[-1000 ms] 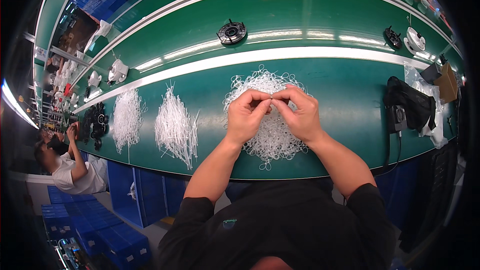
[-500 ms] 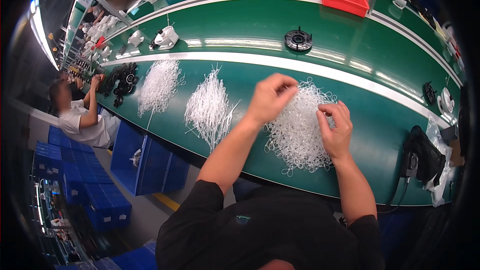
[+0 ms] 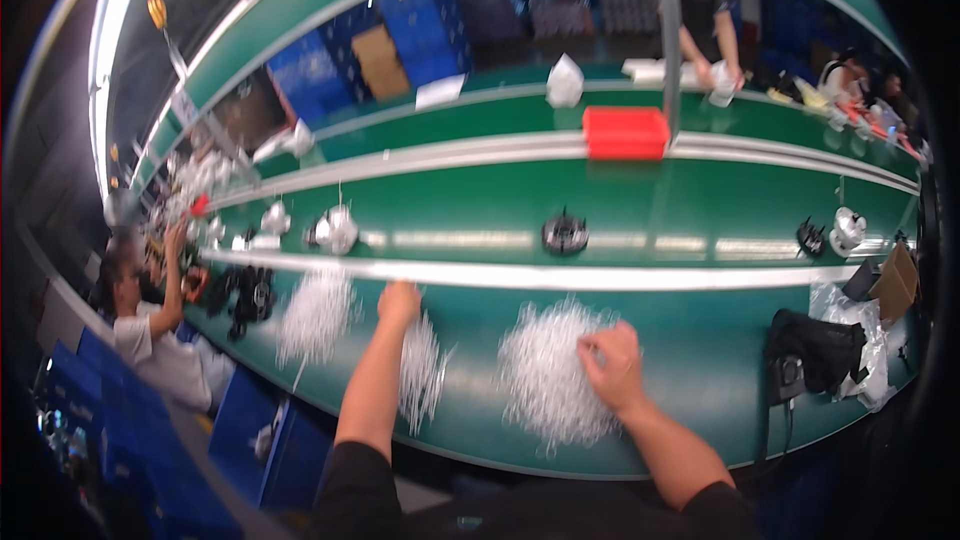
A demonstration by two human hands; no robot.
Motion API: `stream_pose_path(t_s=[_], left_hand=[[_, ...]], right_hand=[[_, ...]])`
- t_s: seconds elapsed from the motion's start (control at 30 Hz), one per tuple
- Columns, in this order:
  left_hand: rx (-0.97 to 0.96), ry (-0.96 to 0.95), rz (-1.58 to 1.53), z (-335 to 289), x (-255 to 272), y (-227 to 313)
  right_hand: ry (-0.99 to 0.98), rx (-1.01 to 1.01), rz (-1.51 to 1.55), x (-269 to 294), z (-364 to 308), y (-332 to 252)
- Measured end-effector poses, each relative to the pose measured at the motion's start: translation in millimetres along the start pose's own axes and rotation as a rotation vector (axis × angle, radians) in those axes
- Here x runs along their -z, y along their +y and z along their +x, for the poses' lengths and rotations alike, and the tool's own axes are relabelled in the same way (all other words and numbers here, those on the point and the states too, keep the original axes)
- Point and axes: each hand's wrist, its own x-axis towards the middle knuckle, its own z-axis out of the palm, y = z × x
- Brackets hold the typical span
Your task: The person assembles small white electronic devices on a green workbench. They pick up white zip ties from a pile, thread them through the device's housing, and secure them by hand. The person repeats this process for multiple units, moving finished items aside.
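My right hand (image 3: pixel 613 364) is over the right side of a pile of thin white looped strips (image 3: pixel 547 370). Its thumb and fingers curl together, and what they hold, if anything, is too small to make out. My left hand (image 3: pixel 399 304) is stretched out at the far end of a pile of straight white strips (image 3: pixel 421 375). Its fingers are hidden and blurred. Farther left lies another heap of white looped strips (image 3: pixel 318 318).
Black plastic parts (image 3: pixel 245 300) lie left of the piles, near a seated co-worker (image 3: pixel 160 330). Beyond a white rail (image 3: pixel 560 274) are a black round part (image 3: pixel 565 234), white units (image 3: pixel 337 230) and a red tray (image 3: pixel 626 133). A black bag (image 3: pixel 815 345) lies right.
My left hand has moved left from the right pile to the far end of the straight strips. My right hand stays over the right pile. The view has tilted up.
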Motion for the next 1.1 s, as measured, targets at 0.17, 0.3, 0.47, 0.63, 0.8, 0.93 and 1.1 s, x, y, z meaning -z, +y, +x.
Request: stream_pose_path(t_s=[0.17,0.3,0.47,0.63,0.8,0.93,1.1], left_hand=[[-0.006,-0.106,0.101,0,18,19],[-0.010,-0.059,0.080,-12,29,26],[-0.171,0.273,-0.253,-31,50,50],[-0.361,-0.174,-1.431,-93,63,125],[-0.446,-0.640,-1.761,-169,45,186],[-0.460,-0.782,-1.838,-186,25,199],[-0.352,-0.771,-1.871,-194,8,196]], right_hand=[[0.004,-0.025,0.029,3,0,0],[0.013,-0.032,0.048,3,1,-1],[0.027,-0.016,0.058,5,2,-3],[0.047,-0.095,0.135,15,6,-14],[0.052,-0.118,0.252,12,8,-11],[0.039,-0.146,0.338,13,7,-9],[0.039,-0.118,0.291,12,8,-5]])
